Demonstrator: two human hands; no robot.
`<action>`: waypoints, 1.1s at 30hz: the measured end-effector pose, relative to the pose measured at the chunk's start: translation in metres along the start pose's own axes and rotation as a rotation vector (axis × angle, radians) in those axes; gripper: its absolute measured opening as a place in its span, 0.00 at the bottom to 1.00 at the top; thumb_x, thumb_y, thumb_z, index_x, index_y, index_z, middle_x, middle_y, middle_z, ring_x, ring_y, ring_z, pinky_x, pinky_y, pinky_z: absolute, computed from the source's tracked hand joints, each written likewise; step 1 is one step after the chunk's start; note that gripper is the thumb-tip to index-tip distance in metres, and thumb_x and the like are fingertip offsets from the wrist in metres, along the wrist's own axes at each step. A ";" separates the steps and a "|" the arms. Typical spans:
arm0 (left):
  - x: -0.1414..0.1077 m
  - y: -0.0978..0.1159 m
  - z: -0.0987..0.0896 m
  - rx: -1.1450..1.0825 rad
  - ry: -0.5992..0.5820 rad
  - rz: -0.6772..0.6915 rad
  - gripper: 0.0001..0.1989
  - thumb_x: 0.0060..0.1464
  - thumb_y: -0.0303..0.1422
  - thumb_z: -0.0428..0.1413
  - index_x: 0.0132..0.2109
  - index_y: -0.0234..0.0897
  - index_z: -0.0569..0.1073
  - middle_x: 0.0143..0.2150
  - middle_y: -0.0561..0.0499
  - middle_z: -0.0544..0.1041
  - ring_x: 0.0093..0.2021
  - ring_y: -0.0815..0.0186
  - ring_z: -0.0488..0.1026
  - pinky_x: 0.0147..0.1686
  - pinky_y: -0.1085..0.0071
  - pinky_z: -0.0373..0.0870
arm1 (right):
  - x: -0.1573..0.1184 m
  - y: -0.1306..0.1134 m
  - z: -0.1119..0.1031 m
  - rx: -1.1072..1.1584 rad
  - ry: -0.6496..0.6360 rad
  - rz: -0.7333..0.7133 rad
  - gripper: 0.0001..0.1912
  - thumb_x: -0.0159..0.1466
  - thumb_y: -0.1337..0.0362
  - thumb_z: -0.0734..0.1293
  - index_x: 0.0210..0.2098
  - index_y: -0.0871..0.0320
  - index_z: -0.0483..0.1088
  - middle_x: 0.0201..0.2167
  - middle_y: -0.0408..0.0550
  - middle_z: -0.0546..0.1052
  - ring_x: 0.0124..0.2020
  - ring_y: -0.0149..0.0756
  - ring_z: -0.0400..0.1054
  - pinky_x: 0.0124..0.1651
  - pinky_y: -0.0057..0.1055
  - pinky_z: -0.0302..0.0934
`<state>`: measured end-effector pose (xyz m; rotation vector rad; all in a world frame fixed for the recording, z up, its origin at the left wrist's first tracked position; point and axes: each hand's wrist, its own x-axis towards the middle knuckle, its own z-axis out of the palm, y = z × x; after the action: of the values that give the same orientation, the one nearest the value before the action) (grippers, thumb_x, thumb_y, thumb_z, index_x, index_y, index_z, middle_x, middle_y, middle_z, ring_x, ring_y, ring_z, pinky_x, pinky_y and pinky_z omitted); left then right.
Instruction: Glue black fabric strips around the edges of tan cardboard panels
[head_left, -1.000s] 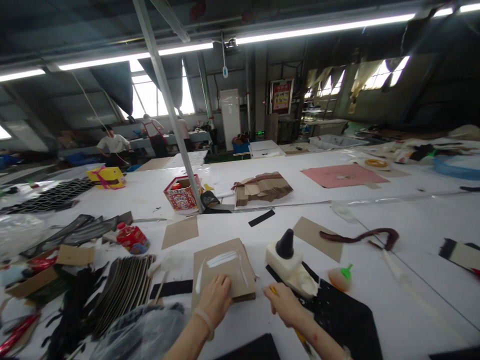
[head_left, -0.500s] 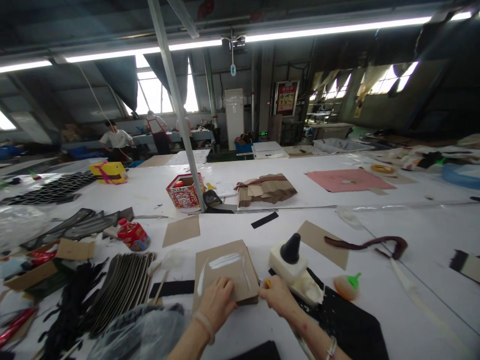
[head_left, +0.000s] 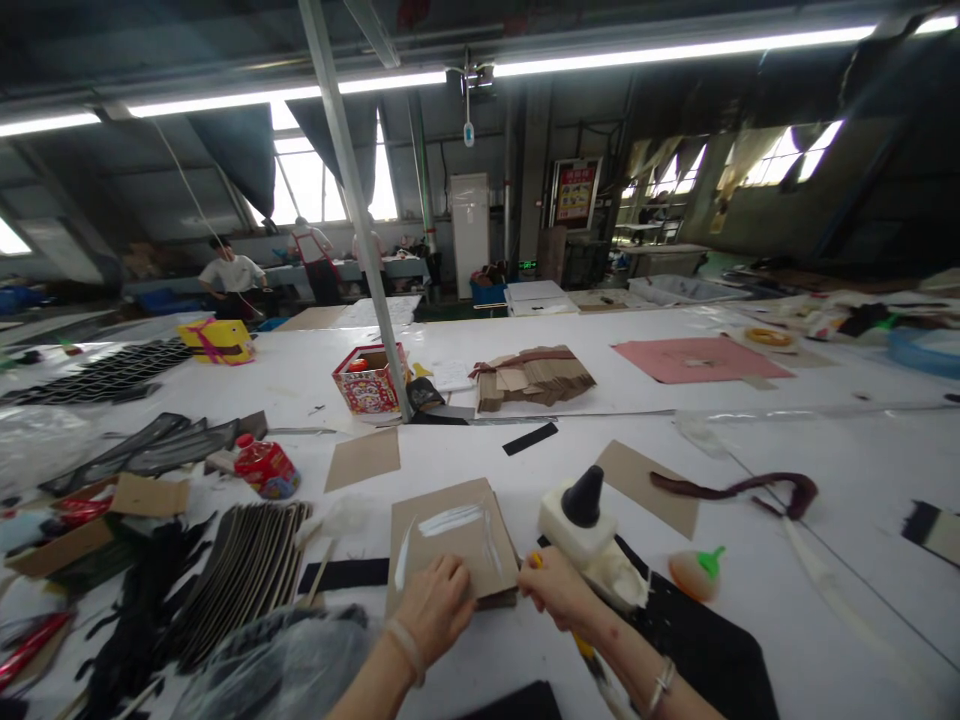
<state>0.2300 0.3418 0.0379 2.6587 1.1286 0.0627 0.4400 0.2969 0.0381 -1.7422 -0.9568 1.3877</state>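
Note:
My left hand (head_left: pixel 439 597) lies on the top sheet of a stack of grey-brown cardboard (head_left: pixel 442 500), its fingers bent a little against the surface. White glue-like streaks (head_left: pixel 450 520) mark that sheet. Just off the stack's right edge, my right hand (head_left: pixel 553 585) is closed round a thin tool with yellow parts (head_left: pixel 581 645); its working end is too small to make out. Beyond that hand stands a white container with a black cone-shaped top (head_left: pixel 581 500). Next to it is an opening with white paste (head_left: pixel 626 580), over a black sheet (head_left: pixel 697 630).
A squeeze bottle with a green tip (head_left: pixel 697 572) lies to the right. At left are curved dark strips (head_left: pixel 232 570), a red bottle (head_left: pixel 266 465) and a cardboard box (head_left: pixel 97 525). A metal post (head_left: pixel 360 200) rises behind a patterned box (head_left: pixel 367 380). People work far back.
My right hand has tilted slightly, and more yellow of its tool shows below the wrist. My left hand stays on the cardboard stack, nearly unmoved.

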 end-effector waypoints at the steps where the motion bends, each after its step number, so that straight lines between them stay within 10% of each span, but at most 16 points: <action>1: 0.000 0.001 0.000 0.001 0.003 0.000 0.07 0.54 0.33 0.52 0.41 0.39 0.67 0.47 0.47 0.72 0.48 0.57 0.69 0.44 0.61 0.69 | 0.001 0.003 0.000 0.021 -0.010 0.003 0.05 0.42 0.69 0.60 0.14 0.55 0.60 0.05 0.34 0.59 0.06 0.21 0.40 0.08 0.22 0.31; 18: -0.006 -0.007 -0.001 -0.281 0.201 -0.087 0.13 0.49 0.38 0.59 0.40 0.41 0.69 0.40 0.49 0.74 0.41 0.60 0.73 0.40 0.67 0.69 | -0.015 -0.018 0.016 0.411 -0.145 -0.063 0.16 0.51 0.49 0.64 0.22 0.53 0.57 0.05 0.28 0.48 0.08 0.21 0.35 0.11 0.24 0.29; 33: -0.007 -0.016 -0.009 -0.363 0.183 -0.058 0.10 0.48 0.35 0.59 0.38 0.41 0.68 0.39 0.51 0.74 0.42 0.62 0.72 0.42 0.67 0.68 | -0.013 -0.029 0.019 0.714 -0.279 0.021 0.20 0.48 0.56 0.70 0.33 0.53 0.57 0.11 0.27 0.54 0.12 0.19 0.37 0.15 0.24 0.26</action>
<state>0.2129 0.3495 0.0429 2.3316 1.1238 0.4629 0.4163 0.3013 0.0660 -1.0440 -0.4751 1.7409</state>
